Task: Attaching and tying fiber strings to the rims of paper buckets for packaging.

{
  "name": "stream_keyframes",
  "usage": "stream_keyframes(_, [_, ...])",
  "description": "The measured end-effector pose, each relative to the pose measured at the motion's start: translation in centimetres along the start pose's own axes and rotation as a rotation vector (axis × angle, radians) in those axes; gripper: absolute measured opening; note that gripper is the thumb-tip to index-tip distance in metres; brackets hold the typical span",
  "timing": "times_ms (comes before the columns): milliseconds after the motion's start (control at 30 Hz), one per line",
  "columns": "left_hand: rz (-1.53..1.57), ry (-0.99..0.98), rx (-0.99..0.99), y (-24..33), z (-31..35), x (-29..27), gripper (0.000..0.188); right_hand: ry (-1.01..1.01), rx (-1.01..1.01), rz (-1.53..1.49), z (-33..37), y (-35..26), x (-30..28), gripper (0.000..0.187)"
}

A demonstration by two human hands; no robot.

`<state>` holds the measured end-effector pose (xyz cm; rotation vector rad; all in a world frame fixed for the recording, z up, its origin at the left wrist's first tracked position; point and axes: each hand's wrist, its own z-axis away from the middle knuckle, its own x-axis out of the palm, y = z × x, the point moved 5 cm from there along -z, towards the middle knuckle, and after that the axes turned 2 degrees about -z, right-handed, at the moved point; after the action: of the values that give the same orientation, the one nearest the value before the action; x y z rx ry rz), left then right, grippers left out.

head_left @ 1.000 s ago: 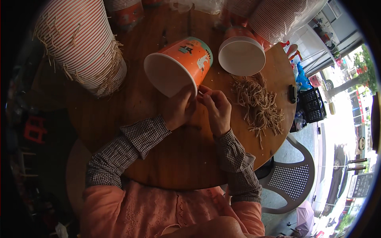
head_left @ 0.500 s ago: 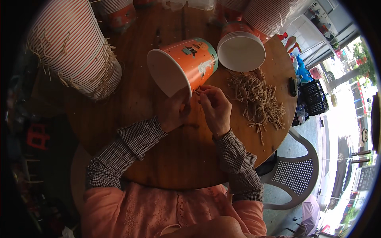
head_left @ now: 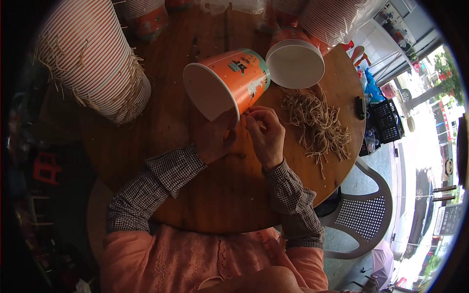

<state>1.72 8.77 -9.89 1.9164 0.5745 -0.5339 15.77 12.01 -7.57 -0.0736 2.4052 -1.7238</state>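
Note:
An orange printed paper bucket (head_left: 229,68) lies tilted on its side above the table, its white open mouth turned toward the lower left. My left hand (head_left: 215,139) is closed on the bucket's rim at its lower edge, with some fingers hidden inside the mouth. Close to that spot, my right hand (head_left: 266,136) pinches at the bucket's side near the rim; whatever lies between its fingertips is too small to make out. Right of it rests a loose heap of brown twine pieces (head_left: 320,124).
A tall stack of nested paper buckets (head_left: 90,63) with twine strands hanging on it leans at the left. Behind the twine lie a few nested buckets (head_left: 295,66). More wrapped stacks (head_left: 337,19) line the far edge. A grey plastic chair (head_left: 361,215) stands at right.
The bucket has shifted slightly right and turned a little in my left hand. My right hand stays nearly in place, its fingertips moved slightly.

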Motion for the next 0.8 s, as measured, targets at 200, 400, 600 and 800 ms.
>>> stream_keyframes(200, [0.179,0.089,0.14,1.0,0.4,-0.2,0.036,0.017,-0.096,0.09,0.2,-0.8,0.1,0.009])
stream_keyframes(400, [0.497,0.226,-0.048,0.4,0.2,0.1,0.018,0.012,-0.12,0.096,0.1,-0.8,0.1,0.009])
stream_keyframes(600, [0.569,0.252,-0.091,-0.5,-0.1,0.3,0.014,0.005,-0.134,0.127,0.1,-0.9,0.2,0.01])
stream_keyframes(800, [0.5,0.429,-0.045,0.3,-0.3,-0.9,0.006,-0.094,-0.208,0.179,0.1,-1.2,0.9,0.026])
